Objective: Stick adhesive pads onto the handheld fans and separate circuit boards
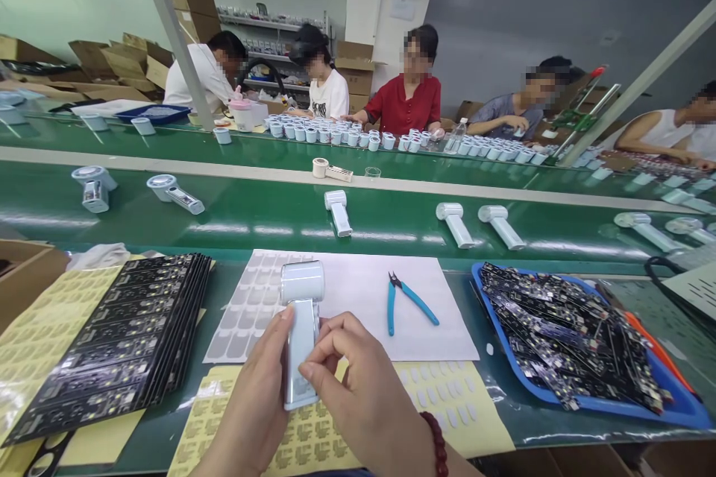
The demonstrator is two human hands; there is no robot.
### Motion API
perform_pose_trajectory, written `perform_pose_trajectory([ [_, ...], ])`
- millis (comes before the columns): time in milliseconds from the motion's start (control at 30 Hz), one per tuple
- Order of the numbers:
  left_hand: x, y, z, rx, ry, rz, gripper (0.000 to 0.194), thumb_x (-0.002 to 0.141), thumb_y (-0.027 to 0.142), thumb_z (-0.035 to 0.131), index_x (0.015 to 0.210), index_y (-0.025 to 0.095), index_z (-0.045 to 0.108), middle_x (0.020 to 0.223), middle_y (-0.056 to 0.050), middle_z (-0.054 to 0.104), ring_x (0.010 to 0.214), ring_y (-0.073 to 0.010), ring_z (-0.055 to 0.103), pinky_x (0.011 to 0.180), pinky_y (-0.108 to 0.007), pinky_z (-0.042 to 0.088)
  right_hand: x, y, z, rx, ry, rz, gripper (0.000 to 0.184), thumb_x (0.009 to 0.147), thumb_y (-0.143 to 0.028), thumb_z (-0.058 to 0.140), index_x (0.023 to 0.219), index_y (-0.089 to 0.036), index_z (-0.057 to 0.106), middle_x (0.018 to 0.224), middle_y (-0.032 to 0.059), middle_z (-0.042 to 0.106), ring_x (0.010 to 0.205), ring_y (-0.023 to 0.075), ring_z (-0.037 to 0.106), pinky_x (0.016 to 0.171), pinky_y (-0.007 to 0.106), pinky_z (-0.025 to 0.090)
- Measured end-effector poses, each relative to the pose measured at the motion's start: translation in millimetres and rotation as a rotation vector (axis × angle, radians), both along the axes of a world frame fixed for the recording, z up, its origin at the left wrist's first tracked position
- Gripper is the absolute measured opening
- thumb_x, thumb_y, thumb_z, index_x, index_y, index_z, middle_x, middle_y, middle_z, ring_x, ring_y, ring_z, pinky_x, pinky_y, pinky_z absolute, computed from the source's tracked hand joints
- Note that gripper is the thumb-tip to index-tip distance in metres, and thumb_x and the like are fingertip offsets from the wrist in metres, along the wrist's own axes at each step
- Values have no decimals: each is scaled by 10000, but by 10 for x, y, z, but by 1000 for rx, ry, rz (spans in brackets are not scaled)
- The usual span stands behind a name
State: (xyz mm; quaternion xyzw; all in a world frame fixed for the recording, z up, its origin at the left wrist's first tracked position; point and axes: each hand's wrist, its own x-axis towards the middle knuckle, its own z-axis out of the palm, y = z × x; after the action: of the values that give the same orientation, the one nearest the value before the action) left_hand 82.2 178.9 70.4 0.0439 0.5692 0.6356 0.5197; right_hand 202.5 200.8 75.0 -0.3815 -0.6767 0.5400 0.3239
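Note:
A pale blue handheld device (303, 282) with a round drum-like head and a flat handle stands nearly upright in front of me. My left hand (254, 395) is wrapped around the left side of its handle. At the lower handle, the thumb and forefinger of my right hand (358, 380) are pinched together against the front face. Whatever lies between those fingertips is too small to make out. Beneath the device are a white sheet with grey stickers (238, 335) and a yellow sticker sheet (318, 436). Blue-handled side cutters (411, 302) lie open on white backing.
Stacked black circuit boards (120, 335) stand left; a blue tray (685, 406) heaped with cut boards stands right. Beyond runs a green conveyor (391, 220) carrying similar devices (338, 213). Several people sit across it behind rows of white round parts (335, 136). A cardboard box (27, 272) stands far left.

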Motion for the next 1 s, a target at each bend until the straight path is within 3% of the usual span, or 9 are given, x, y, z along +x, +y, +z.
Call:
perform_pose_trajectory([
  [133,-1,42,67,-44,-68,-50,207,904,289,640,1061,208,747,1044,-62,763,1034,-232,697,788,-273,585,-21,-6,-67,143,46,-19,149,829,-82,597,754,-208,573,916,-10,541,708,105,537,620,237,415],
  [300,6,114,162,-76,-141,-55,214,900,260,635,1044,147,746,860,-76,759,828,-236,728,603,-273,582,22,27,-80,-19,283,-67,115,845,-292,657,779,-222,593,958,15,535,722,134,532,513,232,392],
  [367,14,138,210,-63,-164,-62,220,917,257,605,1037,134,742,838,-77,756,765,-224,726,544,-259,564,48,58,-96,101,220,-63,223,803,-362,741,929,-238,606,1021,23,530,736,146,537,548,252,439],
  [500,39,179,266,-38,-211,-100,222,940,222,559,1018,115,737,867,-90,761,737,-207,723,559,-253,577,58,116,-196,548,-64,-75,790,750,-385,845,1391,-296,391,1176,75,541,799,203,593,687,365,557],
  [567,54,212,273,-53,-212,-119,207,935,206,566,1007,111,735,841,-89,755,734,-208,723,567,-256,584,48,140,-251,688,-132,-68,859,823,-391,783,1493,-312,251,1250,114,539,835,232,616,672,380,581],
  [633,63,283,291,-55,-205,-149,202,939,193,555,977,102,731,809,-94,746,726,-211,721,590,-271,595,47,175,-283,746,-122,-88,809,897,-421,688,1526,-312,191,1272,128,541,856,242,620,673,382,597],
  [800,-71,814,384,39,-59,-175,311,997,210,440,899,43,684,814,-145,716,719,-181,699,660,-284,602,103,341,-274,529,-45,-246,543,1019,-370,433,1512,-266,231,1336,144,549,871,210,637,741,394,614],
  [900,-309,1319,338,23,63,-117,124,947,176,569,938,87,656,793,-58,677,669,-131,654,595,-241,563,105,400,-339,445,-320,-115,506,986,-254,450,1476,-161,368,1262,164,655,1033,276,664,815,446,612],
  [1000,-572,1759,188,-39,194,-88,190,924,262,633,1069,139,639,957,-38,674,730,-133,645,615,-282,565,33,349,-585,484,-556,28,565,883,-108,514,1447,-118,467,1233,178,704,1101,305,684,812,414,626],
])
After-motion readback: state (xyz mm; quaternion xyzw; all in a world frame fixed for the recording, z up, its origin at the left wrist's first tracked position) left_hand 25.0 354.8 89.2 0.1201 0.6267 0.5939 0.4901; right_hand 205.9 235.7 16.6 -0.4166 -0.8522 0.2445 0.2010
